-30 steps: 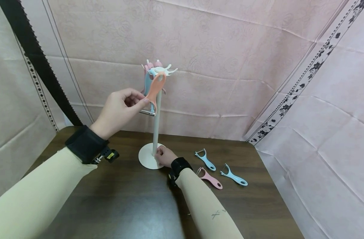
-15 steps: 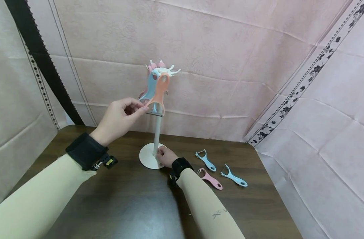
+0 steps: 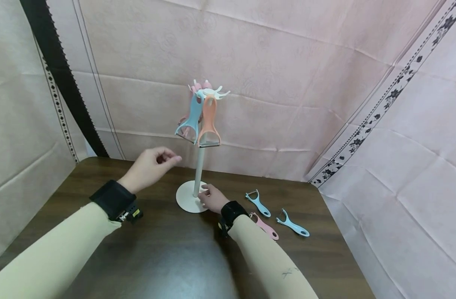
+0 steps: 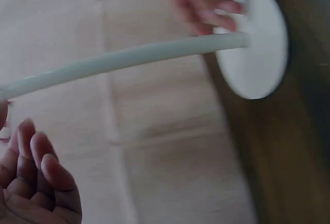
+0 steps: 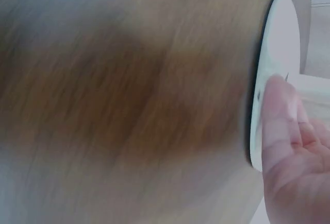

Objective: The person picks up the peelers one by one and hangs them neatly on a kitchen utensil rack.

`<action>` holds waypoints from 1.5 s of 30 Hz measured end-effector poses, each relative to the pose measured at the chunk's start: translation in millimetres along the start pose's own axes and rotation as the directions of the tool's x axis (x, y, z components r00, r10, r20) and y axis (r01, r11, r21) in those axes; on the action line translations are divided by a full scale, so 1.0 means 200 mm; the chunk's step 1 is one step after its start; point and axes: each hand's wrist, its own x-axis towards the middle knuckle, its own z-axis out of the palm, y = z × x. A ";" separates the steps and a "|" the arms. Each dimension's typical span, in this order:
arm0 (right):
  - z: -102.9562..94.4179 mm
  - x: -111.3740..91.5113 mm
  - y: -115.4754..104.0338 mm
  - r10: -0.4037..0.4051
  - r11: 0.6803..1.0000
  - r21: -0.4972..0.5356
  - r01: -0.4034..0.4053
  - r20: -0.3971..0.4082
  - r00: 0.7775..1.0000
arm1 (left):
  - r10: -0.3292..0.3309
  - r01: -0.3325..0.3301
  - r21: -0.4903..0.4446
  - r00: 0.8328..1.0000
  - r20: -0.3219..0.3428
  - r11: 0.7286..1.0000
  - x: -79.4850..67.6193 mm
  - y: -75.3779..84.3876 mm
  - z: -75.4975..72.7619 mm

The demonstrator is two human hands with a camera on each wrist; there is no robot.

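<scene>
An orange peeler (image 3: 209, 114) hangs blade down from a hook of the white stand (image 3: 199, 168), beside a hanging blue peeler (image 3: 195, 113). Pink peelers (image 3: 184, 121) hang behind, partly hidden. My left hand (image 3: 148, 168) is in the air left of the pole, below the peelers; in the left wrist view its fingers (image 4: 59, 175) are loosely bent around nothing. At the stand's round base (image 3: 183, 198), my right hand (image 3: 214, 200) has its thumb and fingers loosely parted by the foot of the pole. Whether it still touches the base I cannot tell.
On the brown table (image 3: 168, 257), right of my right arm, lie a blue peeler (image 3: 258, 203), another blue peeler (image 3: 293, 224) and a pink peeler (image 3: 266, 227), partly behind the wrist strap. A pale cloth backdrop (image 3: 269, 83) encloses the table's back and sides.
My left hand has let go of the orange peeler, which now hangs from the stand, and has moved down and away. The right hand's fingers have loosened from the foot of the pole.
</scene>
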 end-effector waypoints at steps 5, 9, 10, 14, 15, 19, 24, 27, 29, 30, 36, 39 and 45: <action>-0.11 -0.06 0.05 -0.066 0.979 -0.199 0.048 -0.085 0.994 | -0.077 0.077 -0.003 0.996 0.055 0.997 -0.02 -0.16 0.14; -0.22 -0.11 0.13 -0.138 0.936 -0.340 0.090 -0.117 0.984 | -0.125 0.125 0.008 0.989 0.076 0.992 -0.04 -0.25 0.23; -0.25 -0.13 0.15 -0.148 0.922 -0.375 0.091 -0.126 0.981 | -0.139 0.138 0.014 0.987 0.082 0.990 -0.04 -0.27 0.24; -0.35 -0.20 0.22 -0.182 0.854 -0.513 0.085 -0.142 0.973 | -0.191 0.189 0.029 0.974 0.120 0.982 -0.05 -0.33 0.30; -0.38 -0.23 0.23 -0.180 0.838 -0.541 0.074 -0.145 0.973 | -0.204 0.202 0.032 0.971 0.127 0.979 -0.05 -0.34 0.31; -0.47 -0.32 0.27 -0.180 0.790 -0.610 0.058 -0.141 0.974 | -0.235 0.228 0.059 0.958 0.164 0.972 -0.04 -0.38 0.37; -0.57 -0.41 0.32 -0.180 0.730 -0.682 0.054 -0.116 0.977 | -0.232 0.219 0.091 0.955 0.184 0.972 -0.04 -0.41 0.44; -0.62 -0.45 0.35 -0.161 0.720 -0.693 0.039 -0.112 0.981 | -0.242 0.227 0.096 0.951 0.192 0.969 -0.04 -0.41 0.47; -0.65 -0.48 0.38 -0.151 0.715 -0.698 0.030 -0.112 0.982 | -0.253 0.235 0.106 0.945 0.207 0.966 -0.04 -0.41 0.50; -0.66 -0.49 0.39 -0.150 0.714 -0.700 0.031 -0.109 0.983 | -0.255 0.235 0.115 0.942 0.220 0.965 -0.03 -0.41 0.51; -0.70 -0.58 0.46 -0.138 0.706 -0.705 0.061 -0.053 0.989 | -0.281 0.252 0.140 0.922 0.265 0.958 0.00 -0.40 0.58; -0.70 -0.62 0.49 -0.134 0.707 -0.704 0.072 -0.033 0.990 | -0.296 0.271 0.128 0.913 0.280 0.954 0.02 -0.40 0.62; -0.70 -0.65 0.52 -0.177 0.675 -0.726 0.130 0.011 0.984 | -0.333 0.309 0.126 0.893 0.303 0.943 0.03 -0.41 0.68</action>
